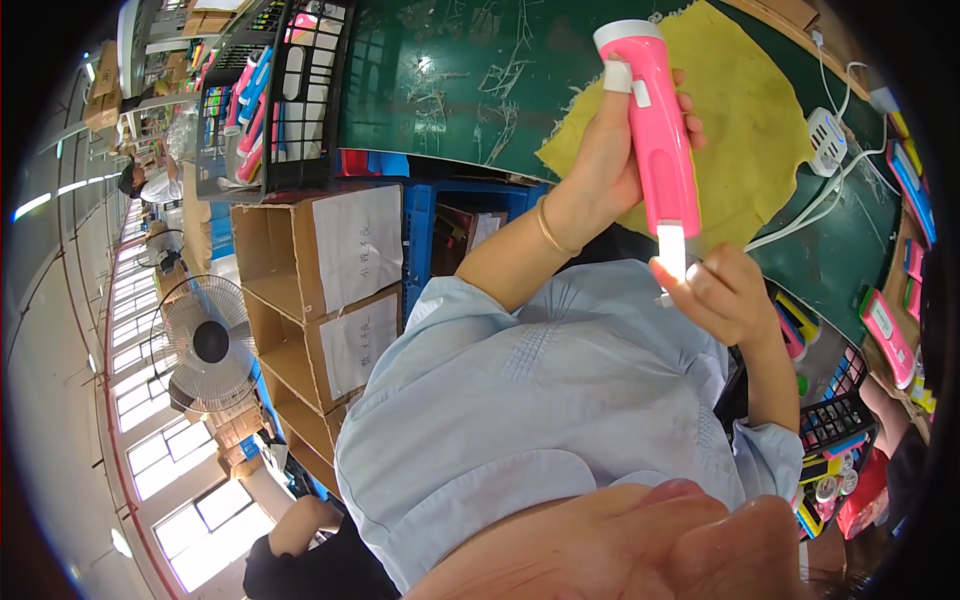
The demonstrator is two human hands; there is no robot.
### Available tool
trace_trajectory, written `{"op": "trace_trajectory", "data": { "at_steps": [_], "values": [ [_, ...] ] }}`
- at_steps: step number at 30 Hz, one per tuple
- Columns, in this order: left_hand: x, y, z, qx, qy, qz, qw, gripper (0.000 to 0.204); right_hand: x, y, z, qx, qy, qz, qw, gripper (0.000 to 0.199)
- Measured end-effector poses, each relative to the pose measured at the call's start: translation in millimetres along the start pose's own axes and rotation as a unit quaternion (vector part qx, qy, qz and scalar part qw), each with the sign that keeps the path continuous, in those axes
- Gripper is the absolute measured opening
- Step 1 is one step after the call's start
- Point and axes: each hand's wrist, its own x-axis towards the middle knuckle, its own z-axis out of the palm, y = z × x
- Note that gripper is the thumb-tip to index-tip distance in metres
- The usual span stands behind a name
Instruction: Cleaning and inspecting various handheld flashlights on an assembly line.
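A pink flashlight point(662, 150) with a white head is held up over the green table, its white end pointing toward me. My left hand point(607, 155) wraps round its body; a white wrap covers the thumb, which lies near a small white switch. With the fingers of my right hand point(728, 295) I pinch the narrow white piece point(671, 250) at the near end, which looks bright, as if lit. The fingertips partly hide that piece. Beneath the flashlight a yellow cloth point(750, 130) is spread on the tabletop point(440, 90).
A white multi-port charger point(826, 142) with cables lies right of the cloth. At left stand a black basket point(262, 165) of colored flashlights, cardboard compartments point(275, 255) and a blue crate point(418, 235). More flashlights point(886, 338) lie far right. A fan point(209, 341) and another person's arm point(300, 525) are at left.
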Motion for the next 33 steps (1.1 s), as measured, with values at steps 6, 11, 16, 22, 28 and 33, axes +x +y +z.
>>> {"op": "trace_trajectory", "data": {
  "at_steps": [6, 11, 16, 22, 28, 33],
  "values": [
    [-11, 0, -1, 0.188, -0.153, 0.155, 0.958, 0.070, 10, -13, 14, 0.042, 0.068, 0.318, 0.945, 0.056],
    [-24, 3, 10, 0.535, -0.360, 0.398, 0.652, 0.039, -19, 4, 44, 0.202, 0.099, 0.496, 0.839, 0.040],
    [-35, -4, -2, 0.503, -0.317, 0.387, 0.705, 0.045, -13, 13, 30, 0.156, 0.050, 0.382, 0.909, 0.042],
    [-40, -5, -8, 0.586, -0.131, 0.245, 0.761, 0.071, -18, 13, 5, 0.158, 0.140, 0.476, 0.854, 0.020],
    [-38, 1, 4, 0.524, -0.086, 0.142, 0.835, 0.059, -12, 7, -2, 0.256, 0.131, 0.472, 0.834, 0.015],
    [-31, 0, 5, 0.546, -0.058, 0.215, 0.807, 0.055, 4, 5, -2, 0.254, 0.135, 0.473, 0.833, 0.017]
  ]
}}
